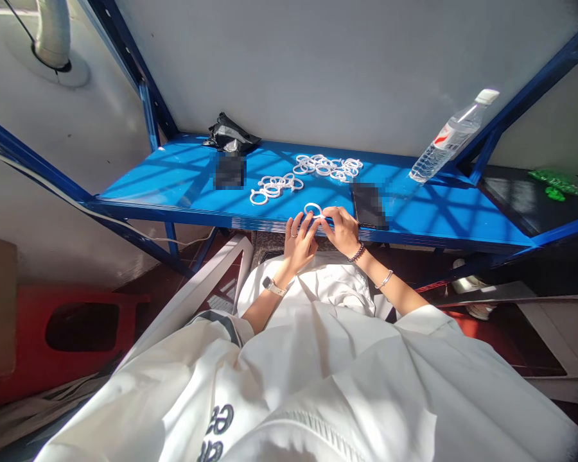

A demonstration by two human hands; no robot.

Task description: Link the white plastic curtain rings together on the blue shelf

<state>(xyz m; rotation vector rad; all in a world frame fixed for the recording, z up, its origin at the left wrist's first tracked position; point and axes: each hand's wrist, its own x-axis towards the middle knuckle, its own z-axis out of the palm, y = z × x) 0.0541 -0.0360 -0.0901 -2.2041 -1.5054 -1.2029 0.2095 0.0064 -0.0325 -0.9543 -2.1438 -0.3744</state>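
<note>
My left hand (299, 240) and my right hand (341, 228) meet at the front edge of the blue shelf (173, 183). Both pinch one white plastic ring (313, 209), which stands just above the shelf surface. The left hand's fingers are partly stretched, its thumb and forefinger on the ring. Two heaps of the same white rings lie farther back: a smaller heap (275, 186) to the left and a larger heap (327, 166) behind it.
A clear water bottle (450, 138) leans at the shelf's right end. A black crumpled bag (228, 136) lies at the back left. Two blurred dark flat objects (370, 205) (230, 171) rest on the shelf. Green parts (556, 184) sit on the dark shelf to the right.
</note>
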